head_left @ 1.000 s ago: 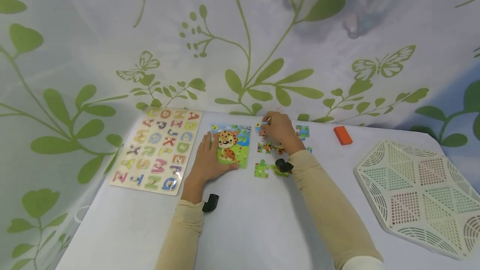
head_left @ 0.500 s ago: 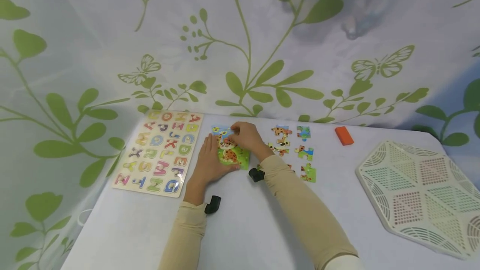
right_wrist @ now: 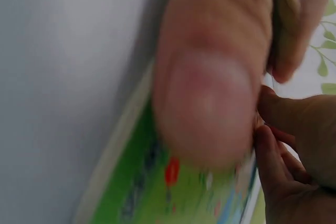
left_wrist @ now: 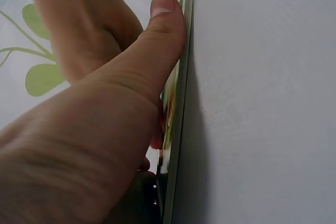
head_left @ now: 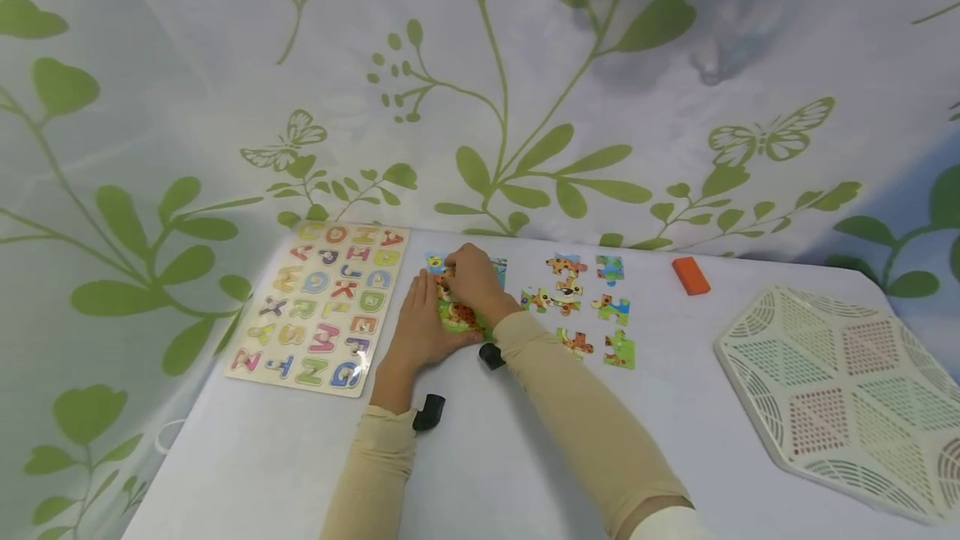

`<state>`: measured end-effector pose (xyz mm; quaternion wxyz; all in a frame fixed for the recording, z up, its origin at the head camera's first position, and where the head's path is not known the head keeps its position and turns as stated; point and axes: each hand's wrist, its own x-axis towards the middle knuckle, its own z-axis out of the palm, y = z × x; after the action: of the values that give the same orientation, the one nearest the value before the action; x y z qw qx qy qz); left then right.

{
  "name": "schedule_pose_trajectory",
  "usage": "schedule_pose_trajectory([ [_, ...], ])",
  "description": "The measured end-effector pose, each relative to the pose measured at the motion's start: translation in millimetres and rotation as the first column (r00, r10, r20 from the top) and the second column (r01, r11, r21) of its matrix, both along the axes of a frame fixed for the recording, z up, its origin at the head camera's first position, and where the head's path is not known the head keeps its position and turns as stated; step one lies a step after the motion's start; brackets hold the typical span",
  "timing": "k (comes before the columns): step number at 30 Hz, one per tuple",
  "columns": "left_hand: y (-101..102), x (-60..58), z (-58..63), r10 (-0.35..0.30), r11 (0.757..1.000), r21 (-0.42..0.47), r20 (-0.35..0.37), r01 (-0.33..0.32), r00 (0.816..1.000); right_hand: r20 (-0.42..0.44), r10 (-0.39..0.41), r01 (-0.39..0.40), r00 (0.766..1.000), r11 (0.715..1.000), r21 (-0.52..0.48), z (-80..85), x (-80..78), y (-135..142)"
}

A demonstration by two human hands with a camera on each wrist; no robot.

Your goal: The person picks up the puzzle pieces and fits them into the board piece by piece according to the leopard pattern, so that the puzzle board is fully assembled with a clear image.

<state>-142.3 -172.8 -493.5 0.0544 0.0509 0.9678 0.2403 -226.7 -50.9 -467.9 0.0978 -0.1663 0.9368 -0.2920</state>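
My left hand (head_left: pixel 424 325) lies with straight fingers along the left side of the leopard puzzle board (head_left: pixel 460 317), its thumb at the board's near edge. In the left wrist view the left thumb (left_wrist: pixel 165 32) presses along the board's thin edge. Over the board's upper left part, my right hand (head_left: pixel 476 280) pinches a puzzle piece, mostly hidden under the fingers. In the right wrist view, the right hand's thumb and fingers (right_wrist: pixel 270 153) meet close to the board, with the left thumb large and blurred in front.
Loose jigsaw pieces (head_left: pixel 566 302) lie right of the board, the nearest partly behind the right sleeve. An alphabet board (head_left: pixel 318 307) lies on the left. An orange block (head_left: pixel 691 276) and a white perforated tray (head_left: pixel 840 398) are at right. A patterned cloth wall rises behind.
My right hand has taken a piece from the upper left of the loose pieces and moved left over the board. The left hand has stayed at the board's left side.
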Motion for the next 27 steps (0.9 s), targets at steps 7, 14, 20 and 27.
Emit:
schedule_pose_trajectory([
  [7,1,-0.1,-0.7,-0.009,0.999,-0.032,-0.017,0.009,1.0,-0.061,-0.049,0.051,0.997,0.998,0.022,-2.1,-1.4,-8],
  [14,-1,-2.5,-1.0,-0.015,0.996,-0.084,0.0,0.015,1.0,0.021,0.0,0.002,1.0,0.995,-0.096,7.4,-5.5,10],
  [20,2,-3.1,2.6,-0.028,0.996,-0.08,0.011,0.029,1.0,0.056,-0.034,0.04,0.998,0.994,-0.106,16.3,-15.1,73],
  [27,4,-1.4,3.9,-0.016,0.995,-0.1,0.043,0.02,0.999,0.054,-0.159,0.156,0.986,0.986,0.051,23.0,-17.3,159],
])
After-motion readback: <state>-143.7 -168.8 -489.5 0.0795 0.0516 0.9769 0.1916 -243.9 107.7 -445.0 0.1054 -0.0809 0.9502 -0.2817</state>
